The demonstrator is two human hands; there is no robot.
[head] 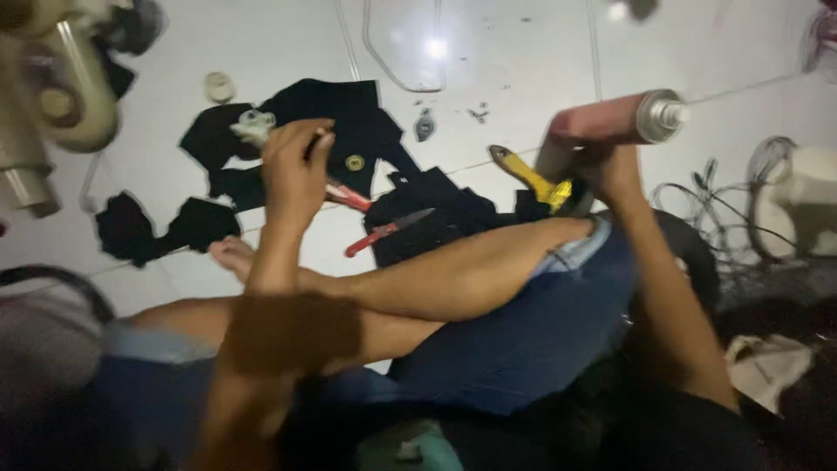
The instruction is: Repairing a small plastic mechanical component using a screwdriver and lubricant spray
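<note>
My left hand (295, 170) is closed around a thin dark tool whose red handle (347, 197) sticks out below the palm, above black rags (366, 118) on the white tiled floor. My right hand (610, 170) grips a pink spray can (610, 119) lying sideways, its silver nozzle pointing right. A red-handled knife (384, 232) lies on the floor between the hands, next to a yellow-handled tool (532, 179). I sit cross-legged in blue shorts.
Cream-coloured machine parts (61, 87) stand at the top left. A small round cap (220, 86) and a brass ring (354, 162) lie near the rags. Tangled wire (715, 209) and a pale housing (806, 205) sit at the right. Another black rag (131, 228) lies left.
</note>
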